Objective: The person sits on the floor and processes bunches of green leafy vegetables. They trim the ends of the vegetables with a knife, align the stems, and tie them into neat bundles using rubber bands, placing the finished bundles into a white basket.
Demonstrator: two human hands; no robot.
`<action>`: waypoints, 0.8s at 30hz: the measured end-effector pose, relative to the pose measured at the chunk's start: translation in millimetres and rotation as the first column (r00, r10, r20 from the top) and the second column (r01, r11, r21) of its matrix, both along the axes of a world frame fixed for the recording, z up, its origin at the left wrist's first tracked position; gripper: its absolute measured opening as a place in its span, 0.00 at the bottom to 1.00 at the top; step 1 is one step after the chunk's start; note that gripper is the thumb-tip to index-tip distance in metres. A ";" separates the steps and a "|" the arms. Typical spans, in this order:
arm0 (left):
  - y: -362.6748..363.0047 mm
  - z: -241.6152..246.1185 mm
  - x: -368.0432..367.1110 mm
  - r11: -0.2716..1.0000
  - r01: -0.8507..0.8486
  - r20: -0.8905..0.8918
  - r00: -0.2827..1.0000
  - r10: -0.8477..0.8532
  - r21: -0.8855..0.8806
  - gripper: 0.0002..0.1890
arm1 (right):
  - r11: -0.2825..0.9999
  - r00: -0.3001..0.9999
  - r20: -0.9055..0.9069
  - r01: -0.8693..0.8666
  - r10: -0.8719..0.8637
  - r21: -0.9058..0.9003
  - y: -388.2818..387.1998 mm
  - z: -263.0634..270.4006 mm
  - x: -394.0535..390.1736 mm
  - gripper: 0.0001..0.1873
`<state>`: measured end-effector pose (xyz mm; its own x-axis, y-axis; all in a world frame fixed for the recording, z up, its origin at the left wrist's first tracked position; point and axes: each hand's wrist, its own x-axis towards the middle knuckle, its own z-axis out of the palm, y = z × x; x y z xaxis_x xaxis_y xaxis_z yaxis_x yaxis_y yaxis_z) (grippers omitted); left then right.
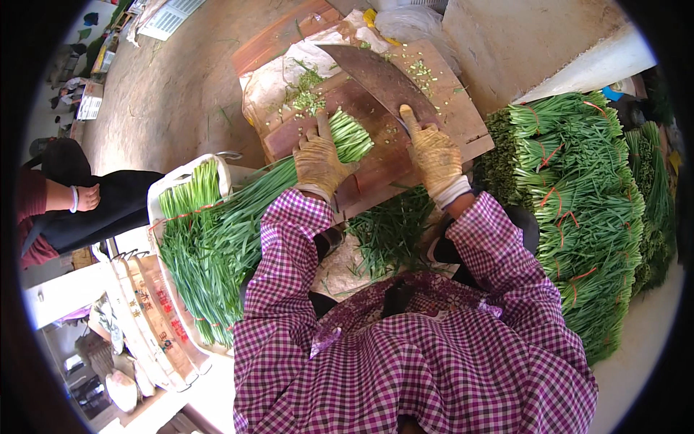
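Observation:
Yellowed work gloves cover both hands. My left hand (pixel 320 160) grips a bundle of green garlic chives (pixel 349 135), whose pale cut ends face up and right over the wooden board (pixel 379 130). The long leaves trail left from under that hand. In my right hand (pixel 434 154) is a large knife with a broad, curved, dark blade (pixel 382 76); the index finger lies along the blade and the handle is hidden by the glove. The blade points up and left, apart from the chive ends. Chopped stem bits (pixel 306 95) lie on the board and on the pale cloth (pixel 271 89).
Bound chives (pixel 580 179) are stacked high at my right. To my left, more chives (pixel 206 255) fill a white container (pixel 155 200). Loose leaves (pixel 393 228) lie below the board. Another person's hand (pixel 88 198) rests at far left. A large pale block (pixel 531 49) stands beyond the board.

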<state>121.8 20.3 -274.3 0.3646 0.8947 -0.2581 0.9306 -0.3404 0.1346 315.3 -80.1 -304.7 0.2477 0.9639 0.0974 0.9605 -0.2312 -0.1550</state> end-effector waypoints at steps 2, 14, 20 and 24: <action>0.9 -2.5 1.6 0.999 0.019 -0.013 1.000 -0.018 0.047 0.72 | 0.998 0.999 -0.007 -0.037 0.037 -0.055 -0.6 -12.3 0.4 0.31; -0.5 0.4 2.9 0.998 0.065 -0.047 0.997 -0.064 0.026 0.70 | 0.940 0.940 -0.091 -0.317 0.330 0.128 45.0 0.8 -41.3 0.08; 5.9 13.0 3.6 0.990 0.096 -0.012 0.995 -0.097 -0.104 0.69 | 0.963 0.794 -0.566 0.271 -0.223 0.000 17.8 -16.1 36.9 0.13; 25.8 20.8 13.9 0.968 0.196 -0.006 0.980 -0.199 -0.157 0.72 | 0.994 0.920 -0.379 0.081 -0.103 -0.074 -20.1 -19.9 23.1 0.20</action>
